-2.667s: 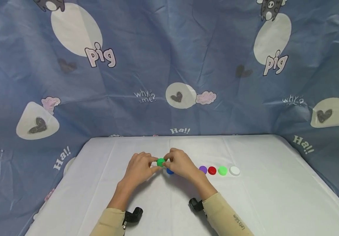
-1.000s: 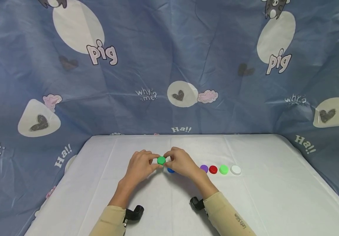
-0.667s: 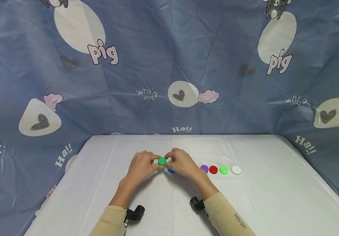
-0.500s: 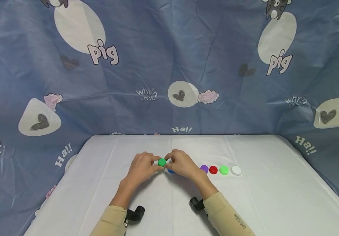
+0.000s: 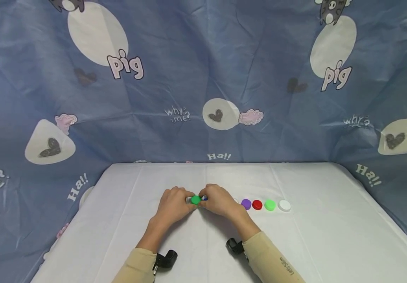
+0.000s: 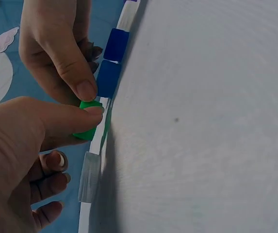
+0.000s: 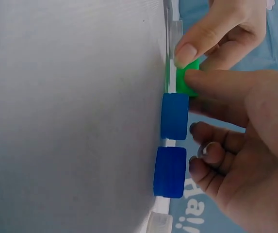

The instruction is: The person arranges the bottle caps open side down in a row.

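A green bottle cap (image 5: pixel 196 200) is pinched between both hands, close over the white table, with a strip of space under it in the left wrist view. My left hand (image 5: pixel 174 205) holds its left side by thumb and index finger, the other fingers loosely curled. From the right, my right hand (image 5: pixel 219 200) pinches the same cap. Two blue caps, a nearer one (image 7: pixel 174 116) and another (image 7: pixel 170 172), stand beside the green cap on the right-hand side. To its left lies a clear ribbed cap (image 6: pixel 89 177). In the head view the hands largely hide these neighbours.
The row goes on to the right with a purple cap (image 5: pixel 246 204), a red cap (image 5: pixel 257 204), a light green cap (image 5: pixel 269 204) and a white cap (image 5: pixel 284 205). A patterned blue cloth (image 5: pixel 175 78) hangs behind the white tabletop (image 5: pixel 330 236).
Both hands, still pinching the green cap, have come down and slightly nearer. The clear cap to its left now shows between the hands. The row on the right stays put.
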A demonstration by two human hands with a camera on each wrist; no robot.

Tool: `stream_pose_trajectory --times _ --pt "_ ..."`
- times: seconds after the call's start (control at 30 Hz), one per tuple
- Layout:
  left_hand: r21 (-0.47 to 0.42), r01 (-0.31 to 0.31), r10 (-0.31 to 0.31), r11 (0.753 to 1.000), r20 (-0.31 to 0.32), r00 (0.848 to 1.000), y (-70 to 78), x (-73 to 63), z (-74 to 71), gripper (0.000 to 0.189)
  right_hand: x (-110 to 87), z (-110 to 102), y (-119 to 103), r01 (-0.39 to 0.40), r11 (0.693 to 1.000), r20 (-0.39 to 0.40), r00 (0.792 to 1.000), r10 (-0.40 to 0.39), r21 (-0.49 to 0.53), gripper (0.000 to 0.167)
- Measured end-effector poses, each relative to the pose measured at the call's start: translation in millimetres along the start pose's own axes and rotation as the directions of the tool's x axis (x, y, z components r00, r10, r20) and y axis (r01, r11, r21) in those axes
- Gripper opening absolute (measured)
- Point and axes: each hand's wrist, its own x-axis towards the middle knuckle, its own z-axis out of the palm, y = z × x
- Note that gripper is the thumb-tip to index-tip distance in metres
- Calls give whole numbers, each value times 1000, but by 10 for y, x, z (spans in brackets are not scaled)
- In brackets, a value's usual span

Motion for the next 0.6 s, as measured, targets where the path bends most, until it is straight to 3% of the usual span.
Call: stream_pose_trajectory --times 0.37,0.6 --pt "27 33 -33 999 11 999 41 -12 10 31 -15 39 -8 29 995 -24 999 -32 -98 22" --pt "29 57 -58 998 15 998 41 -22 13 30 -11 48 -21 22 995 -24 999 -25 -102 20"
